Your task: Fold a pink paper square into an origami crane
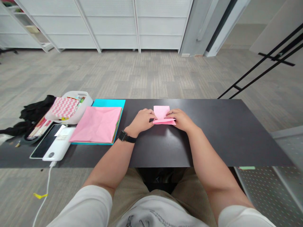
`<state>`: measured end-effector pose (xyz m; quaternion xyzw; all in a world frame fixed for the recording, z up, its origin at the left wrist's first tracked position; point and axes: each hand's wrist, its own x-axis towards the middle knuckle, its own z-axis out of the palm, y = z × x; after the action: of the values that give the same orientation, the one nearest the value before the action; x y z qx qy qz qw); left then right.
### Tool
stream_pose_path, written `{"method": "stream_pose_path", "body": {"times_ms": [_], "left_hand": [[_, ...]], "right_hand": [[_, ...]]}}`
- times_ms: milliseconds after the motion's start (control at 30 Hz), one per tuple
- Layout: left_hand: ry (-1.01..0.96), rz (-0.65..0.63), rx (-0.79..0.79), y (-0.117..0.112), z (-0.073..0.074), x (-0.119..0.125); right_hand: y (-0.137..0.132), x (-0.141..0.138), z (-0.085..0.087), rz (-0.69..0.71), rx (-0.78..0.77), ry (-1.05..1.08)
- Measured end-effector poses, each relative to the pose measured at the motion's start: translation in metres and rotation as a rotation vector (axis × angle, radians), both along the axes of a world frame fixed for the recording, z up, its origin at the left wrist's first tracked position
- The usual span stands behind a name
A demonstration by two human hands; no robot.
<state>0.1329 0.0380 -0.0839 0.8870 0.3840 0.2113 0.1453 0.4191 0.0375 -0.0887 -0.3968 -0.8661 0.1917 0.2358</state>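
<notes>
Your left hand (144, 120) and right hand (180, 119) have their grip closed on the small pink paper (161, 111), one at each side. It is on the dark surface (217, 135), right in front of you, with a folded part close to you and a flat part past it. Some small dark thing (151, 120), maybe a pen, shows by your left hand. Off to your left, a big pink paper (99, 123) lies over a blue sheet (109, 102).

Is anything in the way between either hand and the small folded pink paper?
Nothing visible: the left hand and right hand both touch the folded pink paper, one at each side. A small dark item by the left hand is too small to identify.
</notes>
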Motion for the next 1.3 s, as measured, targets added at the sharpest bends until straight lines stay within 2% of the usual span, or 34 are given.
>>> {"method": "stream_pose_path", "body": {"times_ms": [200,367,500,733,900,1000,1200,1300], "left_hand": [[-0.040,-0.002,0.001,0.001,-0.003,0.000],[-0.096,0.014,-0.059,0.003,-0.003,0.002],[-0.142,0.015,-0.093,0.004,-0.004,0.003],[-0.092,0.173,-0.044,0.006,-0.012,0.003],[-0.081,0.314,-0.017,0.005,-0.021,0.007],[-0.090,0.395,0.029,0.000,-0.019,0.012],[-0.156,0.328,0.117,-0.005,-0.010,0.016],[-0.097,0.190,0.097,-0.003,-0.013,0.016]], "right_hand": [[-0.001,0.005,0.004,-0.014,-0.018,-0.023],[-0.001,0.008,0.006,-0.031,-0.053,0.011],[-0.001,0.006,0.002,-0.104,-0.097,0.020],[-0.001,0.001,-0.005,-0.236,-0.045,-0.133],[-0.004,-0.008,-0.011,-0.398,-0.002,-0.150],[-0.005,-0.014,-0.015,-0.470,0.019,-0.157],[-0.004,-0.017,-0.019,-0.430,0.043,-0.110],[-0.002,-0.017,-0.020,-0.403,0.042,-0.106]]}}
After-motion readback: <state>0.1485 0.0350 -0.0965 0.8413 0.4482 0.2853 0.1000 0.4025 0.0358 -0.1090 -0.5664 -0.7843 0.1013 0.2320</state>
